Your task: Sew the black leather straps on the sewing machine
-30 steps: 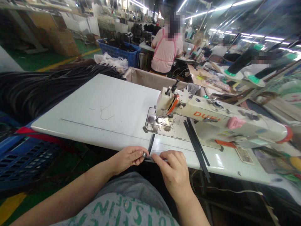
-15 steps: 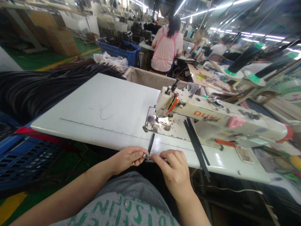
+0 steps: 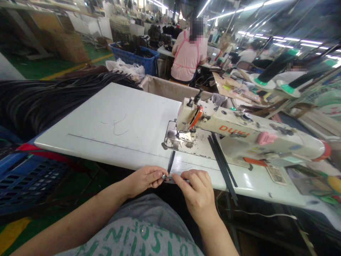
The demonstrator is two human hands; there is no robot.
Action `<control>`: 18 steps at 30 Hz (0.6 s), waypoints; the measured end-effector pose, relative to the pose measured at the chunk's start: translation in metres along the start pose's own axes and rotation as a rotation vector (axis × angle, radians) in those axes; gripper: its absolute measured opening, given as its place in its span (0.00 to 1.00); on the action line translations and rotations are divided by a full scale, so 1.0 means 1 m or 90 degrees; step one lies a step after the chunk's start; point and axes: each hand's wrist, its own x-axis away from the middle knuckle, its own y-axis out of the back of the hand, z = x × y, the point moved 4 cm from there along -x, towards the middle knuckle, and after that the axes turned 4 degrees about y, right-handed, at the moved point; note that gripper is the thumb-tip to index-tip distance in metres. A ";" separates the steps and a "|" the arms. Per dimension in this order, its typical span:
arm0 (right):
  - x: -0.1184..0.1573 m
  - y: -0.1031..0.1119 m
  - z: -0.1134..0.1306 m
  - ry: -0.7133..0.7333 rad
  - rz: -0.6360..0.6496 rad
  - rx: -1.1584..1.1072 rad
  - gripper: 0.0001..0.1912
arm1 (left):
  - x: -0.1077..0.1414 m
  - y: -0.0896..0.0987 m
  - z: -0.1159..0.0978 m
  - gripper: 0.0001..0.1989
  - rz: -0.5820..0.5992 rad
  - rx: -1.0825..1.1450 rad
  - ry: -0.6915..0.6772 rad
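Observation:
At the front edge of the white table (image 3: 106, 117), my left hand (image 3: 149, 177) pinches a small round metal piece (image 3: 163, 176). My right hand (image 3: 198, 188) is just to its right, fingers curled round a thin metal tool (image 3: 170, 179) whose tip meets the metal piece. A short dark strip (image 3: 172, 161) lies on the table just beyond my fingers. The sewing machine (image 3: 226, 124) stands beyond my right hand, with its metal plate (image 3: 186, 142) under the needle area. Several dark strips (image 3: 223, 167) lie under its arm and hang over the front edge.
Black strips (image 3: 53, 96) are heaped at the left, above a blue basket (image 3: 26, 181). Behind the table are a cloth-lined bin (image 3: 170, 89), another blue basket (image 3: 135, 57) and a seated person (image 3: 186, 57). Thread cones (image 3: 277, 67) stand at the right.

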 end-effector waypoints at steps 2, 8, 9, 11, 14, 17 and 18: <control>0.000 0.000 -0.002 -0.020 -0.019 0.000 0.12 | 0.000 0.000 -0.001 0.33 0.000 -0.001 -0.001; 0.006 -0.010 -0.016 -0.171 -0.054 -0.131 0.06 | 0.006 0.001 -0.013 0.28 0.002 -0.042 -0.020; 0.008 -0.014 -0.017 -0.204 -0.052 -0.179 0.05 | 0.006 0.000 -0.015 0.27 0.003 -0.048 -0.022; 0.011 -0.020 -0.019 -0.270 -0.050 -0.259 0.05 | 0.007 0.000 -0.018 0.24 0.004 -0.060 -0.026; 0.014 -0.027 -0.018 -0.347 -0.046 -0.360 0.02 | 0.007 -0.001 -0.020 0.23 0.000 -0.054 -0.029; 0.015 -0.032 -0.018 -0.399 -0.044 -0.446 0.04 | 0.006 -0.002 -0.020 0.23 -0.006 -0.026 -0.035; 0.016 -0.034 -0.018 -0.418 -0.040 -0.472 0.05 | 0.006 -0.002 -0.020 0.24 -0.007 -0.014 -0.040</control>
